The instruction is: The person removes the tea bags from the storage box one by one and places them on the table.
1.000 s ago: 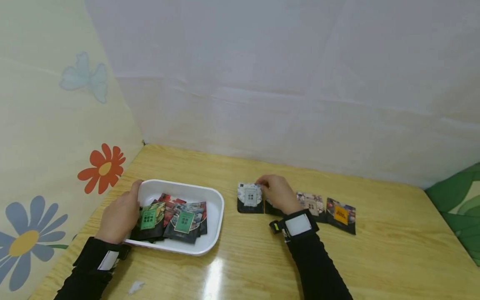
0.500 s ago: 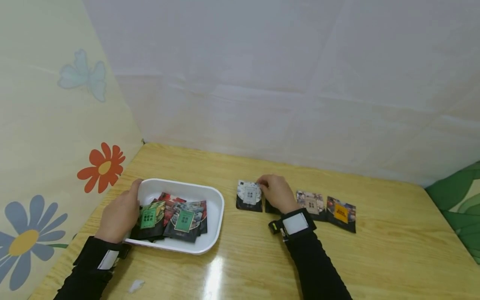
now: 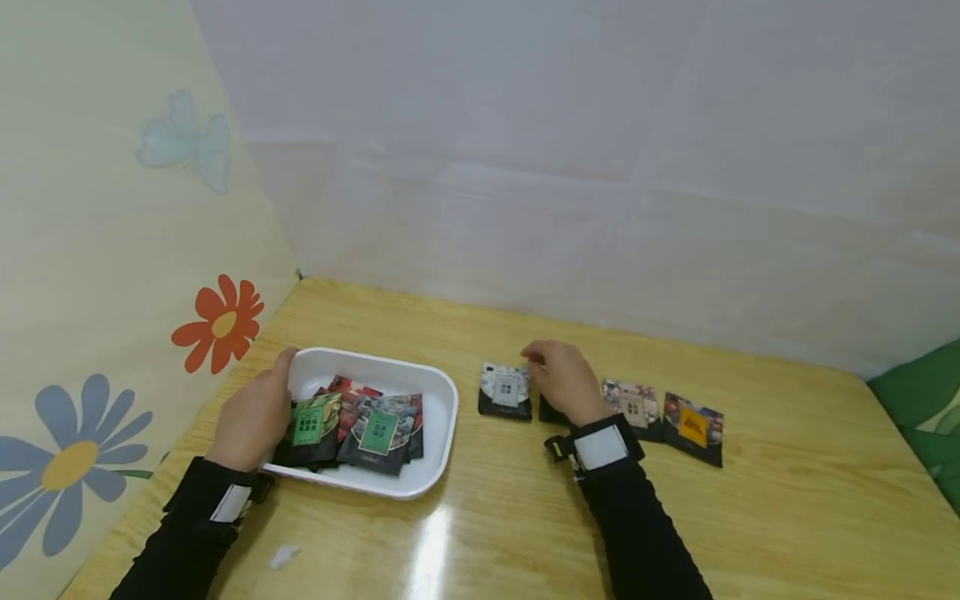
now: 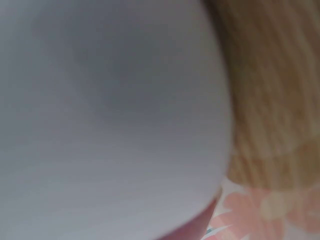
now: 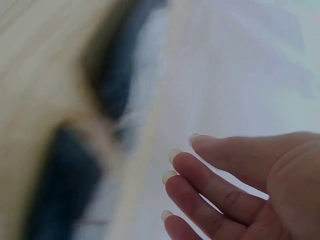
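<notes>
My left hand point(image 3: 251, 417) grips the left rim of a white plastic tray point(image 3: 440, 442), thumb over the edge. Inside lie several dark sachets, among them two with green labels point(image 3: 378, 432) and some with red print. The tray's pale surface point(image 4: 115, 120) fills most of the left wrist view. My right hand point(image 3: 564, 382) hovers by the row of sachets, fingers loosely bent and holding nothing, as the right wrist view shows. Left of its fingertips lies a sachet with a white label point(image 3: 505, 392). Beneath the hand, another dark sachet point(image 3: 552, 412) is mostly hidden.
Further right in the row lie a beige-labelled sachet point(image 3: 632, 408) and one with an orange label point(image 3: 693, 427), their edges close together. A white scrap point(image 3: 282, 557) lies on the wooden table point(image 3: 480, 533) near the front. A white sheet point(image 3: 525, 167) hangs behind the table.
My right fingertips have come off the edge of the white-labelled sachet and lifted slightly. The left hand and tray hold their place; the head view has shifted a little.
</notes>
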Action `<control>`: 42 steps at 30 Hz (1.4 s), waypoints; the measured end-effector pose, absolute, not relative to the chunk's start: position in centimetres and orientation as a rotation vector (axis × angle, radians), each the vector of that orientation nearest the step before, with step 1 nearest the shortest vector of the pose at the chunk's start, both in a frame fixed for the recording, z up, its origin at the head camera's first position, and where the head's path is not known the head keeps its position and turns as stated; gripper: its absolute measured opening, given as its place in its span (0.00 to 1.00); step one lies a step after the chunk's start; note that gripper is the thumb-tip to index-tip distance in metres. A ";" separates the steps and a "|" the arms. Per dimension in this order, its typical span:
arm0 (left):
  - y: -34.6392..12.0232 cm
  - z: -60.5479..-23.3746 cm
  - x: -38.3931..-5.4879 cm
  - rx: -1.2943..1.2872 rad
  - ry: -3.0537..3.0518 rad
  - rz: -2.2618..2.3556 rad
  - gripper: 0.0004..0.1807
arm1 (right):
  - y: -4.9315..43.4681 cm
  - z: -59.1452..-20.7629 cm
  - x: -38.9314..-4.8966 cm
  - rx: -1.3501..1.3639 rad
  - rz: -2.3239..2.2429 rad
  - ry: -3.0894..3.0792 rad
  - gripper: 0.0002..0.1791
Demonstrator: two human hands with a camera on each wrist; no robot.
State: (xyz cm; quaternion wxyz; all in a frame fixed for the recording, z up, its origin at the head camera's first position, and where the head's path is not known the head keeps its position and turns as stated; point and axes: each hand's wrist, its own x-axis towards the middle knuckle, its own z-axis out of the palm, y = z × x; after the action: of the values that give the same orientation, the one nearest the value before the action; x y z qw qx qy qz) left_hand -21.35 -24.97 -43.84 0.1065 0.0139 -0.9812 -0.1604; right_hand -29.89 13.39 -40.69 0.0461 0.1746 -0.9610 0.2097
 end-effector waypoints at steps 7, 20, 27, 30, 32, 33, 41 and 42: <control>-25.0 -44.1 -21.4 0.047 -2.901 -0.481 0.31 | 8.2 -38.2 -26.5 0.744 0.670 -2.818 0.15; -24.8 -44.2 -21.8 0.032 -2.903 -0.484 0.31 | 0.3 -41.1 -22.8 1.107 0.439 -2.828 0.26; -24.6 -44.0 -21.7 0.025 -2.911 -0.473 0.31 | -0.5 -42.2 -22.1 1.020 0.224 -2.858 0.38; -24.6 -43.9 -21.7 0.017 -2.908 -0.471 0.31 | -0.6 -42.1 -21.9 0.995 0.178 -2.868 0.41; -24.6 -43.9 -21.7 0.010 -2.904 -0.471 0.31 | -0.6 -42.0 -21.9 0.993 0.193 -2.873 0.42; -24.6 -43.8 -21.7 0.008 -2.903 -0.474 0.31 | -0.6 -41.9 -21.9 0.993 0.212 -2.875 0.42; -24.5 -43.7 -21.7 0.018 -2.900 -0.478 0.30 | -0.5 -41.6 -22.0 1.025 0.339 -2.860 0.35; -24.5 -43.7 -21.7 0.020 -2.900 -0.478 0.30 | -0.5 -41.6 -22.0 1.039 0.350 -2.853 0.33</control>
State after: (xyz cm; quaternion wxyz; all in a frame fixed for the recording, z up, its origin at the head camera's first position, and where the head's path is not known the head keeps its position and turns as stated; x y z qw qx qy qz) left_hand -21.70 -24.52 -43.75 0.1008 0.0069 -0.9816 -0.1618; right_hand -22.03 -0.48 -41.61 0.0427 0.3395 -0.9326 0.1145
